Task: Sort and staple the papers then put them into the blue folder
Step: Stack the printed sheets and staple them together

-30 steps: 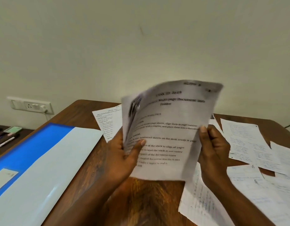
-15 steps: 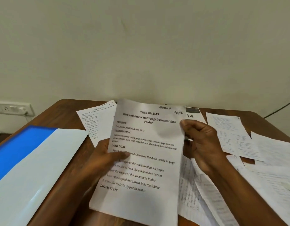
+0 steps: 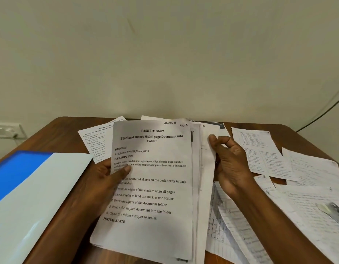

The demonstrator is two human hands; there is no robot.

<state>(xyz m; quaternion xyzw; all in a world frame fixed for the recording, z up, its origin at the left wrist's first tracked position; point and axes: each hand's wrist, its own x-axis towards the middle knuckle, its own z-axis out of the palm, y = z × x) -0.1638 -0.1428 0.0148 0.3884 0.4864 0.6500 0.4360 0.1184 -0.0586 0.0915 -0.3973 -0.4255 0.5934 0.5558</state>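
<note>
Sorting in hand — the order could slip

On the desk [image 3: 65, 134] the blue folder [image 3: 14, 168] lies left; the stack [image 3: 153, 187], gripped by the left hand [image 3: 105, 180], is fanned by the right hand [image 3: 227, 161] pinching its edge — sheets may slide misaligned.

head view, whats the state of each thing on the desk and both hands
stack of papers: held up off the desk, sheets fanned at the right edge, "TASK ID: 3649" page on top
left hand: grips the stack's left edge, thumb on the top page
right hand: fingers curled on the stack's right edge
blue folder: flat on the desk, left of the stack
loose sheets: scattered flat
desk: wooden
</note>
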